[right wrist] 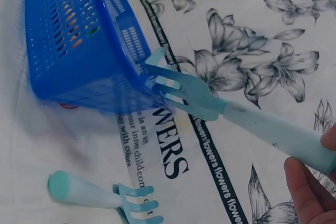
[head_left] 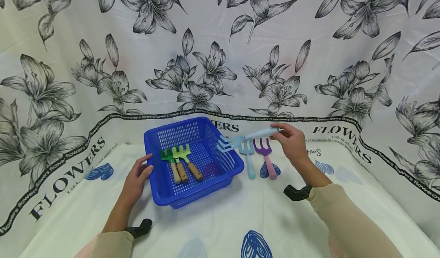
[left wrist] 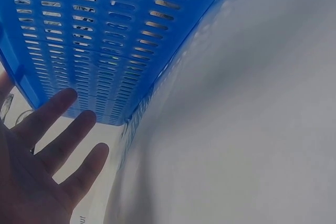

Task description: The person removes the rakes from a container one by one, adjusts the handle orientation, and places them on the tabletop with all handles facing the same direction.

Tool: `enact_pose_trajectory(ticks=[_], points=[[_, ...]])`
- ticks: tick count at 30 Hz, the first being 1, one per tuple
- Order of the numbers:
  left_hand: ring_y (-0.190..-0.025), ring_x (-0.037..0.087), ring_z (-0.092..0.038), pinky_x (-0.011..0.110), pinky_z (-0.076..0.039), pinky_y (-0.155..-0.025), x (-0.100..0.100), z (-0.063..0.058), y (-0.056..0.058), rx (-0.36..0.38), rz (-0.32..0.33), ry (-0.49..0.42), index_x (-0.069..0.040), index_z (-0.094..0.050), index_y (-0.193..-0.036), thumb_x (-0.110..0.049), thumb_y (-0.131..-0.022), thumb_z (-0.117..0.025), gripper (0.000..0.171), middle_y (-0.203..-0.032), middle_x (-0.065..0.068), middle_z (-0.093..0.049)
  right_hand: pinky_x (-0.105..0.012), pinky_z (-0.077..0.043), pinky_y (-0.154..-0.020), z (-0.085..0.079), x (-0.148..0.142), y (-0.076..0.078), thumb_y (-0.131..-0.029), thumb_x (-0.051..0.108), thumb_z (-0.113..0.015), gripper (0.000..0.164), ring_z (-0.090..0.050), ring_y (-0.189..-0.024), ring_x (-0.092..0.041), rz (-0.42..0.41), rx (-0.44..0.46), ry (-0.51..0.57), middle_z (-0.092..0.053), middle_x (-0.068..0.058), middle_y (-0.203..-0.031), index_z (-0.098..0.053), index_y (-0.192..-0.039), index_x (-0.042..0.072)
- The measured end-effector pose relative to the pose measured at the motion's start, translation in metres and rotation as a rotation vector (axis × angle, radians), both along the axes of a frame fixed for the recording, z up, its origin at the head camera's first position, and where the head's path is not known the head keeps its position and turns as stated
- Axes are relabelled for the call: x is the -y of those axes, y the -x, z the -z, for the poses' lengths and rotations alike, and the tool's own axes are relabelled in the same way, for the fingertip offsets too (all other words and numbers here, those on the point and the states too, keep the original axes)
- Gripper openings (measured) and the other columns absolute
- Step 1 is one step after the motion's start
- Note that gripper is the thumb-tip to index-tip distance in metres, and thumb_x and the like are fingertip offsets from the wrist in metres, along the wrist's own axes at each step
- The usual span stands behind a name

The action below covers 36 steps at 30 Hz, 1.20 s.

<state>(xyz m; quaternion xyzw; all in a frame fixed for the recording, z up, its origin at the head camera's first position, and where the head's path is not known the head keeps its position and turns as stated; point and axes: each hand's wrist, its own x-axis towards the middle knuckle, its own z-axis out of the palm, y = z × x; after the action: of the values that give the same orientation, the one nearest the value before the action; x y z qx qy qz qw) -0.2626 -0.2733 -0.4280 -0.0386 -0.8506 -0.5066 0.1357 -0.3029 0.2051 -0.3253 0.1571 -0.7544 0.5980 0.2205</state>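
Note:
My right hand (head_left: 292,141) grips the handle end of a light blue hand rake (head_left: 259,134), its bent tines over the right rim of a blue plastic basket (head_left: 197,190). In the right wrist view, thumb and fingers pinch the pale handle (right wrist: 273,134). At the basket's left wall, my left hand (head_left: 136,177) touches the rim; the left wrist view shows several straight fingers (left wrist: 73,142) beside the perforated wall. Inside lie three small garden tools with wooden handles, among them a light green fork (head_left: 181,153) and a dark green tool (head_left: 167,156).
Right of the basket, a light blue garden fork (head_left: 250,164) and a purple fork with a pink handle (head_left: 269,162) lie side by side on the white patterned cloth (head_left: 220,219). Behind them hangs a flower-printed curtain (head_left: 240,59).

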Motion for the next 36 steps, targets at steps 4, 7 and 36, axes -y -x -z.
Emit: enact_pose_trajectory(ticks=[4,7,36], points=[[-0.134,0.045,-0.036,0.062,-0.037,-0.101,0.000,0.002,0.001,0.011,0.002,-0.010,-0.024,-0.026,-0.154,-0.047,-0.101,-0.043,0.060,-0.153,0.021,-0.032,-0.019,-0.051,-0.085,0.003,-0.007,-0.004,-0.094,0.005,-0.062,0.027,-0.071,-0.082,-0.012,0.046,-0.002,0.004,-0.064,-0.021,-0.115,-0.066,-0.119,-0.004],[-0.134,0.045,-0.036,0.062,-0.036,-0.102,0.000,0.004,0.002,0.023,0.004,-0.020,-0.022,-0.026,-0.154,-0.044,-0.102,-0.044,0.060,-0.153,0.022,-0.032,-0.017,-0.051,-0.082,0.007,-0.013,-0.005,-0.094,0.008,-0.063,0.028,-0.070,-0.081,-0.007,0.077,-0.007,0.002,-0.064,-0.021,-0.115,-0.066,-0.119,-0.003],[-0.133,0.046,-0.038,0.062,-0.036,-0.102,0.000,-0.003,-0.002,0.007,0.006,-0.009,-0.020,-0.027,-0.154,-0.043,-0.102,-0.044,0.059,-0.150,0.024,-0.035,-0.015,-0.052,-0.076,0.055,-0.045,-0.018,-0.096,0.019,-0.064,0.030,-0.066,-0.077,0.001,0.356,0.141,0.008,-0.061,-0.014,-0.118,-0.065,-0.119,0.000]])
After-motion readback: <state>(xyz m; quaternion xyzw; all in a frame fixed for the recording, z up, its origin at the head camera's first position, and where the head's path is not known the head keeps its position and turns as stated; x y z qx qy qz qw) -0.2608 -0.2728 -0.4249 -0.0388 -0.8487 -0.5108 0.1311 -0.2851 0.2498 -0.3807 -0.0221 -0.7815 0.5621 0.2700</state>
